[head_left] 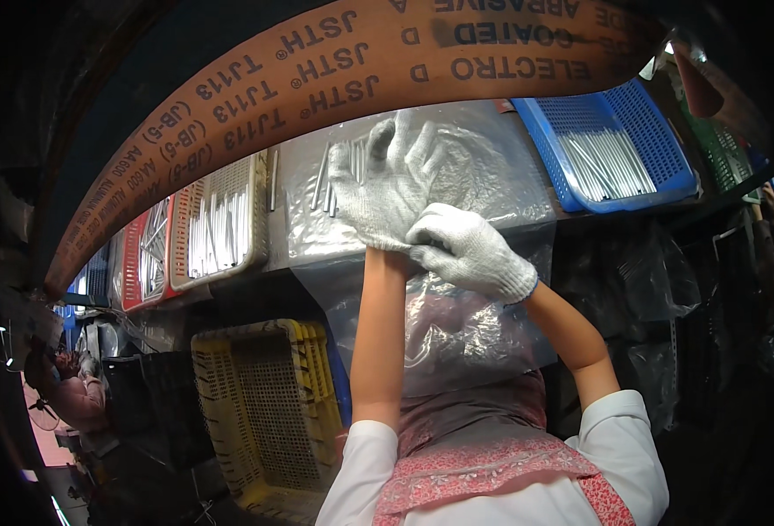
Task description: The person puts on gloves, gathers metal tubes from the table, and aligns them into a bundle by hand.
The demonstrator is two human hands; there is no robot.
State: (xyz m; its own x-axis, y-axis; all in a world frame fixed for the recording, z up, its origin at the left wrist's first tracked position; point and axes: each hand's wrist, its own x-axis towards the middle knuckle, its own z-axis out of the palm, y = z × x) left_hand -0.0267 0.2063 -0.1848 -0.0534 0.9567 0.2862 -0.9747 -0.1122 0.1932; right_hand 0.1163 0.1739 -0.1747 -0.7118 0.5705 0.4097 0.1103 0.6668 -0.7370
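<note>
My left hand (391,180) wears a white knitted glove, its fingers spread, raised over a clear plastic sheet (501,158). My right hand (475,252), gloved the same way, pinches the cuff (385,240) of the left glove at the wrist. Several thin metal rods (319,178) lie on the sheet beside and partly behind the left hand. The sheet hangs over the front edge of the work surface toward my apron (483,447).
A brown abrasive belt (334,66) arches across the top. At the right stands a blue basket (552,162) of metal rods. On the left, a cream basket (258,210) and a red basket (130,263) hold more rods. Below sits a yellow crate (312,394). Another person (80,394) is far left.
</note>
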